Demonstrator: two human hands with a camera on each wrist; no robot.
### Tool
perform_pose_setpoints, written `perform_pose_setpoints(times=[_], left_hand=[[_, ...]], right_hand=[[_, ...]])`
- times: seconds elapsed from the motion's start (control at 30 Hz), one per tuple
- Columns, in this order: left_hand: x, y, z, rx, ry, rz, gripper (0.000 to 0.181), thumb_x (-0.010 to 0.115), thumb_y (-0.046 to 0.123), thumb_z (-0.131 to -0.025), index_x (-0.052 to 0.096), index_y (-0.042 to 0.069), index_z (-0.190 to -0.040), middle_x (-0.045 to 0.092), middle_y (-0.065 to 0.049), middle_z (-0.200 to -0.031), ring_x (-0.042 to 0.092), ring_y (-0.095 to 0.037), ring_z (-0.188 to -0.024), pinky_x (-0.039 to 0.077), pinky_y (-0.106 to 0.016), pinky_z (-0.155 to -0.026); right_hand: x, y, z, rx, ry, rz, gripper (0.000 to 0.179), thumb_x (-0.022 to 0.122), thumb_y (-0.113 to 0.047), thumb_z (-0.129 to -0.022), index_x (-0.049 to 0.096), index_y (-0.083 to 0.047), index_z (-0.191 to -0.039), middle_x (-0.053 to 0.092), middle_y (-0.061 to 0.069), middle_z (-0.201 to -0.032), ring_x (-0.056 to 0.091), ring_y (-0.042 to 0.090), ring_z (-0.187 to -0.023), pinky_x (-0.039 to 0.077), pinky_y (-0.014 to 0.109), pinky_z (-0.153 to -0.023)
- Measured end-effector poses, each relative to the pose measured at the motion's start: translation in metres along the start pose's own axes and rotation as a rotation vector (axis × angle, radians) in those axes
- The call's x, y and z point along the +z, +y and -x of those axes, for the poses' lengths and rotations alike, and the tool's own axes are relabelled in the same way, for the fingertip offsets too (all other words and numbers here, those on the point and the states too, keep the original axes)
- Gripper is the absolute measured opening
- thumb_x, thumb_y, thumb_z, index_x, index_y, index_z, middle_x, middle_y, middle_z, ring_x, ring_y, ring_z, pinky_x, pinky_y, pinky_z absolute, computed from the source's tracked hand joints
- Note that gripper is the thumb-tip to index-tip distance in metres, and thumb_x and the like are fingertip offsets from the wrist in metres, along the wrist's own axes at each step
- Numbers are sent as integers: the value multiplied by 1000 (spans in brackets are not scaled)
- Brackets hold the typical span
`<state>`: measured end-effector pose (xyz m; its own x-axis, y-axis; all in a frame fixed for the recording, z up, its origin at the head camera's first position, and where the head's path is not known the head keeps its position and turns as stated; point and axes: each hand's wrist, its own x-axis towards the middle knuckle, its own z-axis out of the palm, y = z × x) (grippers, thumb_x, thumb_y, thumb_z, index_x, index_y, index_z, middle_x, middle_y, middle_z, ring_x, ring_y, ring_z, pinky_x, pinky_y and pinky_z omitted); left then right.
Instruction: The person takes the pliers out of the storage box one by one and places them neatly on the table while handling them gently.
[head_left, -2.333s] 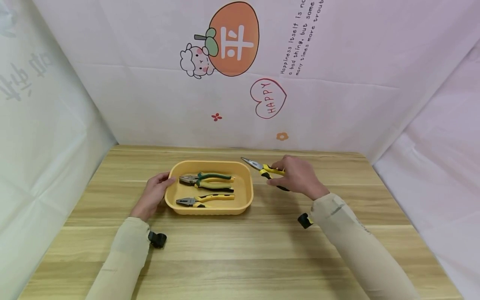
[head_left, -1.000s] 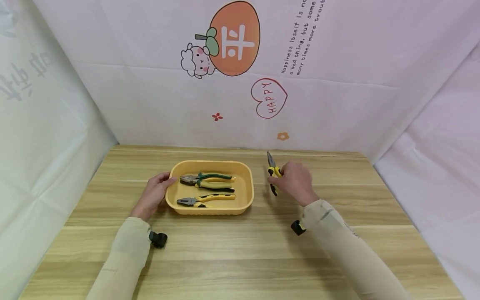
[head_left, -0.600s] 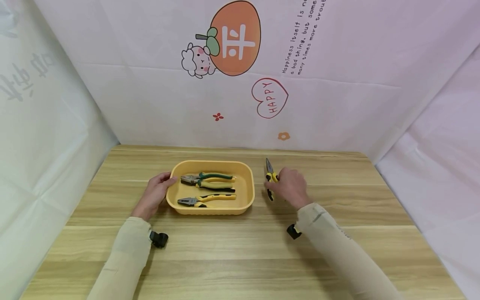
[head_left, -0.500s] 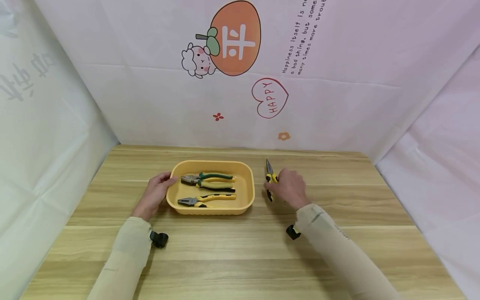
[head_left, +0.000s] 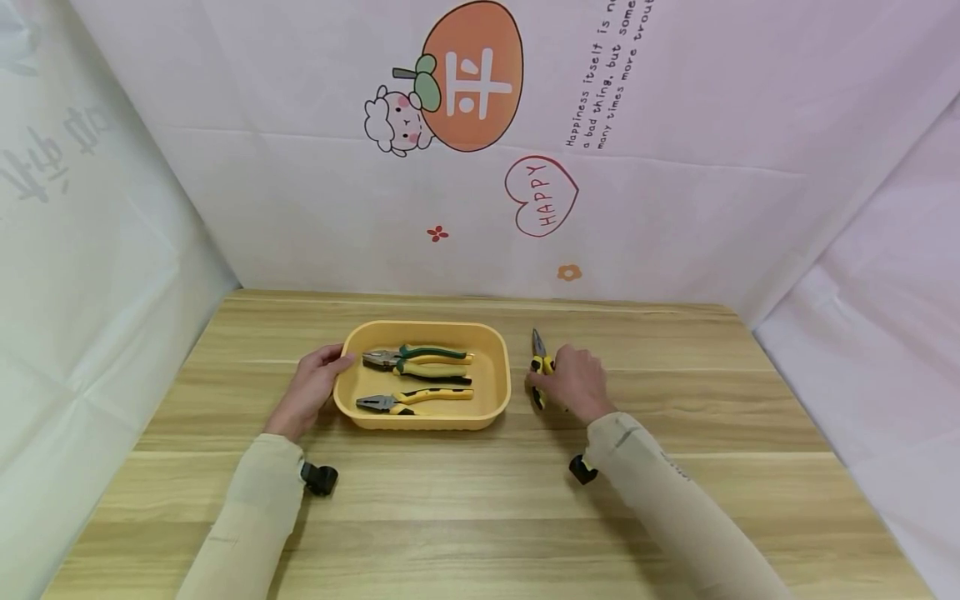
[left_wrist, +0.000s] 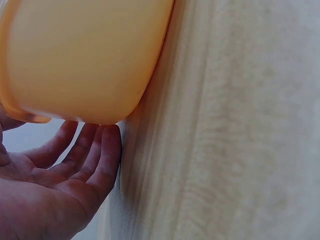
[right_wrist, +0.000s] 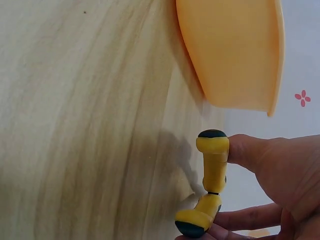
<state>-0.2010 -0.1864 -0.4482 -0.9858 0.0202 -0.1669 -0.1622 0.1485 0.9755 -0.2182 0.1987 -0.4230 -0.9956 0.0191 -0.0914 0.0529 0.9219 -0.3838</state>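
Note:
My left hand holds the left end of a yellow plastic bin, thumb at the rim; in the left wrist view its fingertips touch the outer wall. Right of the bin, my right hand grips yellow-and-black needle-nose pliers, the tip aimed at the back wall. The right wrist view shows the handle ends between thumb and fingers, close to the tabletop; contact with it is unclear. Inside the bin lie green-handled pliers, pale-yellow-handled pliers and yellow-and-black combination pliers, heads to the left.
A wood-grain table carries the bin. White printed cloth hangs behind it, with more cloth at both sides. Each forearm wears a black wrist camera, one at the left sleeve and one at the right sleeve.
My right hand has swung the needle-nose pliers from pointing left over the bin's rim to pointing at the back wall, then moved slightly nearer and lower. Left hand and bin stay put.

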Motion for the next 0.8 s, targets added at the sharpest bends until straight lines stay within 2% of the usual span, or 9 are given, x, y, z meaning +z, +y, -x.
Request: perform_pose_setpoints(times=[0.53, 0.8], left_hand=[[1, 1, 0, 1, -1, 0, 51, 48, 20, -109, 38, -12, -149, 46, -28, -140, 56, -26, -117, 53, -22, -88], [0, 0, 0, 0, -5, 8, 52, 47, 20, -109, 36, -10, -151, 45, -28, -142, 53, -34, -123, 53, -22, -89]], right_hand=[[6, 2, -3, 2, -1, 8, 46, 75, -37, -88, 51, -10, -59, 46, 1, -52, 46, 14, -45, 35, 24, -39], [9, 3, -3, -12, -11, 3, 44, 75, -35, -89, 53, -10, -61, 49, 2, -51, 48, 14, -42, 35, 23, -36]])
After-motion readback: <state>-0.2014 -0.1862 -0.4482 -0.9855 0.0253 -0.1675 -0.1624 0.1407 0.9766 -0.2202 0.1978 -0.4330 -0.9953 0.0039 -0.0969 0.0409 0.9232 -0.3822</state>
